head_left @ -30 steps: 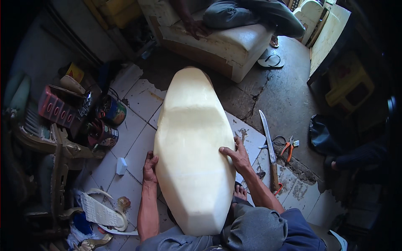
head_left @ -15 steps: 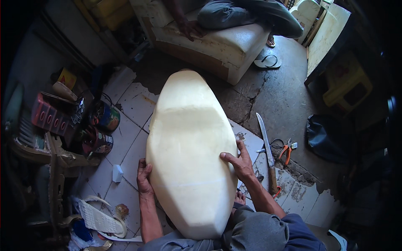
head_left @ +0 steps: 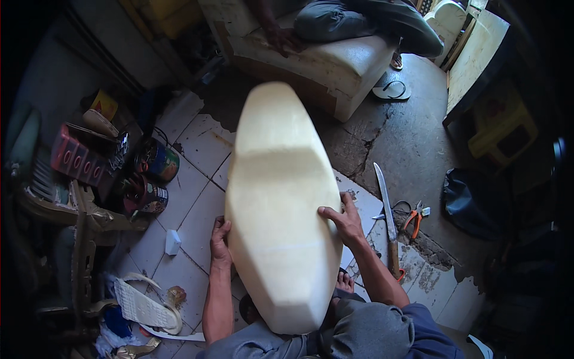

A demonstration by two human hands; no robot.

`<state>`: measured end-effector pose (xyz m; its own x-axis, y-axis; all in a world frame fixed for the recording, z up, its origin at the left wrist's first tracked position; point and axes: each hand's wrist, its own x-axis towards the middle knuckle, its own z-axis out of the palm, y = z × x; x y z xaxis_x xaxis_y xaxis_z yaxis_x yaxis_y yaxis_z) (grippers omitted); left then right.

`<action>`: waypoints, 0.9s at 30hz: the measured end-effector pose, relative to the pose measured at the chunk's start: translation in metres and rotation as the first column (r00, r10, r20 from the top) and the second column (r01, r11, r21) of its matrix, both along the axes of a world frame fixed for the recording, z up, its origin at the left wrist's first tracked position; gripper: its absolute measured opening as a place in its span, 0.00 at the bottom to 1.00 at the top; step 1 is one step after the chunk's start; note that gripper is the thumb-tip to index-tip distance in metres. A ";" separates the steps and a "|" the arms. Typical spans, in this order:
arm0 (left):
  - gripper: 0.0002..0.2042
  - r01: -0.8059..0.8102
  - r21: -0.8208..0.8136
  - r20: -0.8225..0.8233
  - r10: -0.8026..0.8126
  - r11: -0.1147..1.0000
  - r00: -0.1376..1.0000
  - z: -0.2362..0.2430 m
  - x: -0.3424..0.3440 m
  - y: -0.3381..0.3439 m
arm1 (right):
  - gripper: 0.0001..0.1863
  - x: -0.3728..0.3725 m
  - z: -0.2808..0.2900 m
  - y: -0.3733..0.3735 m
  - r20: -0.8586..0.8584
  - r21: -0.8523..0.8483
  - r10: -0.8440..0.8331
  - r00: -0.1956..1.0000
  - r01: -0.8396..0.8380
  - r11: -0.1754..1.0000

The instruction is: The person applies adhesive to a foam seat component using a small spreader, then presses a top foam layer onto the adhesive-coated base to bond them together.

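Observation:
A long, cream-coloured motorcycle seat foam (head_left: 284, 191) lies lengthwise in front of me, with a step across its upper part and a narrow far end. Its near end is over my lap. My left hand (head_left: 220, 242) grips the left edge, thumb on the side and the other fingers hidden beneath. On the right edge, my right hand (head_left: 345, 224) has its thumb pressed on the top face and its fingers round the side.
Right of me lie a long knife (head_left: 387, 209) and orange-handled pliers (head_left: 414, 224). A black bag (head_left: 472, 200) is farther right. Tool containers (head_left: 156, 160) stand at left near a sandal (head_left: 146, 305). Beyond, another person sits on a worn sofa (head_left: 341, 51).
The seat foam has shifted slightly away from me, its far end now higher in view. Both hands keep their hold. My view has turned a little, moving the surroundings to the right.

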<state>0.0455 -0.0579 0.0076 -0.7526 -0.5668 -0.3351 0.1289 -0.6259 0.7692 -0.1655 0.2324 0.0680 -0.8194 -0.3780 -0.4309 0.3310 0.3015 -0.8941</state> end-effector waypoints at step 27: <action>0.17 0.080 -0.306 0.456 0.073 0.949 0.887 -0.044 -0.003 0.005 | 0.48 0.008 -0.060 0.004 -0.008 0.071 0.069 0.998 -0.068 0.995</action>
<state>0.0428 -0.0531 -0.0365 -0.5606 -0.6955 -0.4495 -0.2854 -0.3473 0.8933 -0.1577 0.2368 0.0076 -0.7971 -0.4022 -0.4505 0.2986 0.3859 -0.8729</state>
